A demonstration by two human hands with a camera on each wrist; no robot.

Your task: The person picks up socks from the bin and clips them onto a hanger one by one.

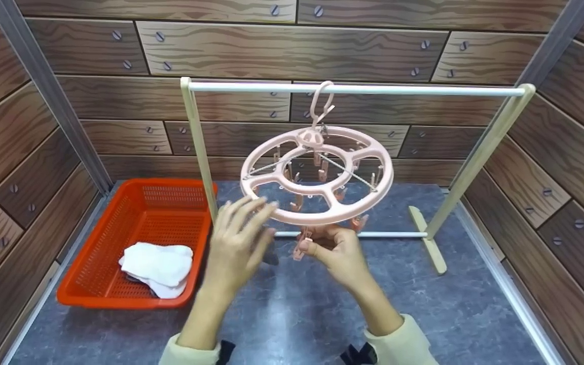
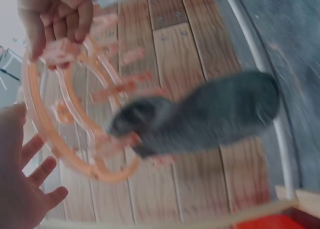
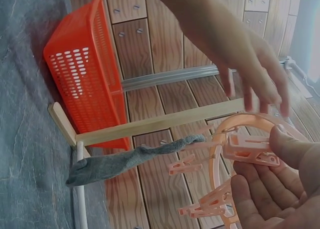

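A round pink clip hanger (image 1: 312,218) hangs by its hook from a white rail, with several clothespins dangling below its rings. My right hand (image 1: 340,256) pinches one pink clothespin (image 3: 251,150) under the front rim, thumb on one side and fingers on the other. My left hand (image 1: 233,241) is at the hanger's front left edge, fingers spread and holding nothing. Behind it, mostly hidden in the head view, a grey sock (image 2: 215,116) hangs from another clip. In the right wrist view the same sock (image 3: 115,166) dangles lengthwise, apart from both hands.
At left on the grey floor stands a red plastic basket (image 1: 84,296) with white socks (image 1: 157,266) and something dark beneath them. The drying stand has a top rail (image 1: 398,90), wooden side posts (image 1: 482,162) and a low crossbar (image 1: 393,234). Wood-patterned walls enclose the space.
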